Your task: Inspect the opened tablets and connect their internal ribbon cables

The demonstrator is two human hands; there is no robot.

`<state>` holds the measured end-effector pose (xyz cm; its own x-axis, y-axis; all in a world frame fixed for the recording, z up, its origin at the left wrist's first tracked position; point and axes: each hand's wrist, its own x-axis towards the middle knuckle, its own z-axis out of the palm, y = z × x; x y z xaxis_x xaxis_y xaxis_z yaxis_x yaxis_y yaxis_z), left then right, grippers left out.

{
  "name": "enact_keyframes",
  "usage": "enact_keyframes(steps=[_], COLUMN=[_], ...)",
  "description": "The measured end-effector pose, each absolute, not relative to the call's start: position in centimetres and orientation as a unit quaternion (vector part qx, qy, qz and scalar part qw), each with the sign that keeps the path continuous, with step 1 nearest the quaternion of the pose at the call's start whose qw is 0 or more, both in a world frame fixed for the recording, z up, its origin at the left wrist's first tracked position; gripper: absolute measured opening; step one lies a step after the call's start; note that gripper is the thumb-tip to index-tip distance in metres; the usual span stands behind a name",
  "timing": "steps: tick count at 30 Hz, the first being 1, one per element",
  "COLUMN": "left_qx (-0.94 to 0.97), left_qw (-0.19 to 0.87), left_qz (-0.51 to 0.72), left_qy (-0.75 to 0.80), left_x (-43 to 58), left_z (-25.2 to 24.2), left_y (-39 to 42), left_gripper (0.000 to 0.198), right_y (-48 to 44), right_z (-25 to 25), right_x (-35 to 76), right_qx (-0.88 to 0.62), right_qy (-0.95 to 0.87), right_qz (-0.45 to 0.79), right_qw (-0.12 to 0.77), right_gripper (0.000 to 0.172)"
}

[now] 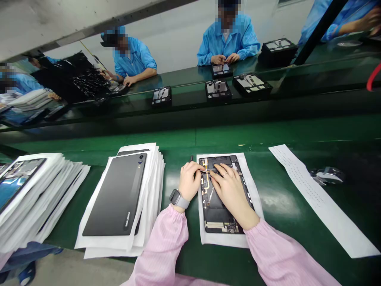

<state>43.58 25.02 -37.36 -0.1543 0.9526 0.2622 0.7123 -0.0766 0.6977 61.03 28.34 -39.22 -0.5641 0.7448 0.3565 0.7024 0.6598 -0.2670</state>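
Two bare hands in pink sleeves work over an opened tablet [218, 214], its internal parts exposed, lying on a white sheet [253, 178] at the lower centre of the frame, on a green surface [276, 234]. The left hand [189, 179], with a smartwatch [175, 196] at its wrist, is curled, thumb and index finger nearly together at the tablet's upper left; whether they grip anything cannot be told. The right hand [233, 190] lies spread and extended across the tablet, fingertips close to the left hand's, hiding much of the middle and right of the device. At centre left, a closed dark tablet [116, 194] tops a stack of white sleeves [160, 174]. A second stack [44, 210] is cut off by the left edge. At right, a shiny object [329, 174], partly behind a paper strip [321, 198], is hard to make out.
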Motion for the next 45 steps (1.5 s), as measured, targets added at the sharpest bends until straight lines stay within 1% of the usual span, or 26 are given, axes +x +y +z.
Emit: enact_keyframes(steps=[4, 9, 12, 17, 20, 26, 30, 36, 45], left_qx=[0.632, 0.622, 0.606, 0.584, 0.612, 0.708, 0.737, 0.723, 0.697], left_qw=[0.166, 0.172, 0.171, 0.180, 0.163, 0.089, 0.050, 0.059, 0.070], left_qz=[0.396, 0.421, 0.438, 0.450, 0.424, 0.291, 0.241, 0.226, 0.253], left_qy=[0.646, 0.637, 0.642, 0.651, 0.648, 0.637, 0.630, 0.650, 0.668], left_x=[43.7, 43.9, 43.9, 43.6, 43.5, 44.4, 45.0, 45.2, 45.8], left_z=[-37.5, -37.7, -37.9, -37.8, -37.7, -38.0, -38.3, -38.4, -38.0], left_y=[24.9, 24.7, 24.8, 24.0, 22.5, 19.2, 18.7, 19.1, 19.5], left_gripper=[0.027, 0.024, 0.020, 0.022, 0.025, 0.039, 0.047, 0.044, 0.039], right_y=[29.1, 30.3, 30.9, 31.1, 31.0, 30.9, 30.7, 30.8, 30.6], right_z=[-39.3, -38.2, -37.6, -37.5, -37.6, -37.7, -37.6, -37.7, -36.4], right_x=[61.1, 60.8, 60.6, 60.6, 60.6, 60.5, 60.5, 60.4, 61.1], right_qx=[-0.413, -0.408, -0.400, -0.399, -0.395, -0.391, -0.384, -0.374, -0.347], right_qy=[-0.878, -0.881, -0.884, -0.883, -0.884, -0.883, -0.884, -0.889, -0.906], right_qz=[0.060, 0.076, 0.084, 0.091, 0.093, 0.097, 0.098, 0.105, 0.100], right_qw=[0.234, 0.229, 0.226, 0.229, 0.232, 0.242, 0.247, 0.244, 0.219], right_gripper=[0.017, 0.012, 0.011, 0.012, 0.011, 0.010, 0.009, 0.013, 0.019])
